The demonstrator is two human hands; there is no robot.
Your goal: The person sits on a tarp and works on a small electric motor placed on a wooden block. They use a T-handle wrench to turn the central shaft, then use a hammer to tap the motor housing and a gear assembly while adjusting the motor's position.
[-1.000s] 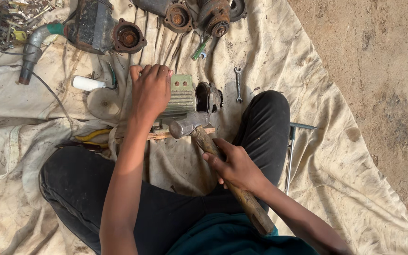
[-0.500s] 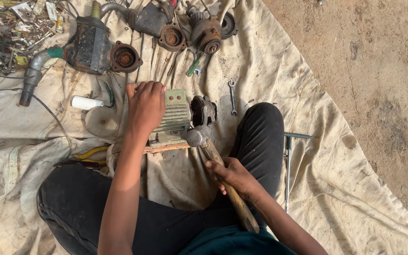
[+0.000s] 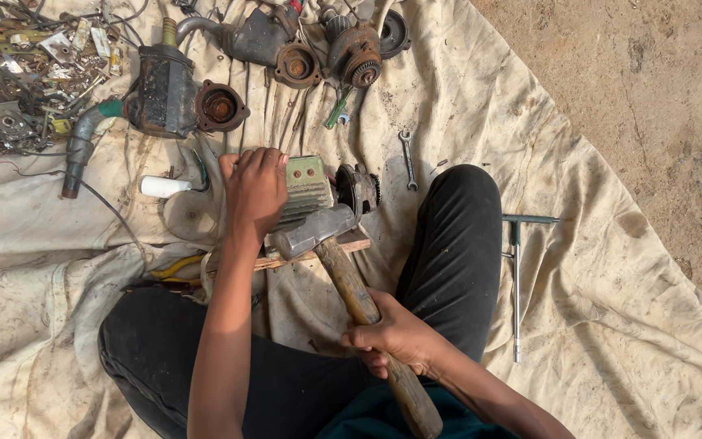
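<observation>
I sit cross-legged in black trousers on a stained cream cloth [image 3: 578, 187]. My left hand [image 3: 255, 189] lies on top of a green finned motor housing [image 3: 305, 191] that rests on a thin strip of wood [image 3: 351, 245]. A dark rusty end piece [image 3: 358, 187] sticks out at the housing's right. My right hand [image 3: 393, 337] grips the wooden handle of a hammer [image 3: 343, 280]. Its grey steel head [image 3: 315, 231] hangs just over the housing's near edge.
Rusty pump and motor bodies [image 3: 174, 97] [image 3: 353, 50] lie at the far side, scrap parts [image 3: 18, 73] at far left. A small spanner [image 3: 406, 156], a green screwdriver [image 3: 336, 110], a T-handle wrench [image 3: 517, 268], yellow pliers [image 3: 174, 267] and a white tube [image 3: 164, 187] lie around. Bare dirt [image 3: 652, 89] is on the right.
The hammer head has swung back toward me, off the dark end piece to the housing's near edge. My left hand stays on the housing. The view has shifted slightly.
</observation>
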